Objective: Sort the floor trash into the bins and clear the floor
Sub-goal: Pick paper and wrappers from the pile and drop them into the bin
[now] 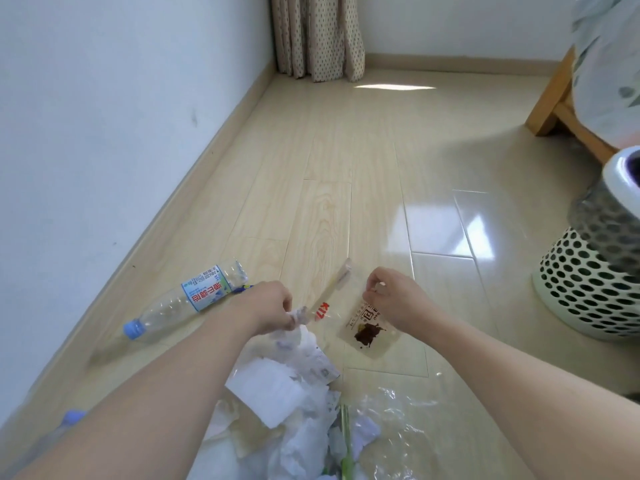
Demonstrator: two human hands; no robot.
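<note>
- Right now I see both hands low over the wood floor (329,161), each taking a separate scrap, which I judge keeps the kinds apart for sorting.
- My left hand (268,308) has its grip closed on crumpled white wrapping (298,317) at the top of the trash pile (294,403).
- My right hand (393,299) pinches the upper edge of a clear sachet (369,332), lifting that end while the lower end hangs close to the floor.
- Its film is see-through, printed with dark lettering and smeared inside with brown sauce.
- Between the hands lies a clear sleeve with red print (329,292), probably chopsticks.
- An empty water bottle (188,303), blue-capped, lies on its side near the left wall.
- Well to the right stands a perforated white bin (581,292) with a grey liner, the likely drop point.
</note>
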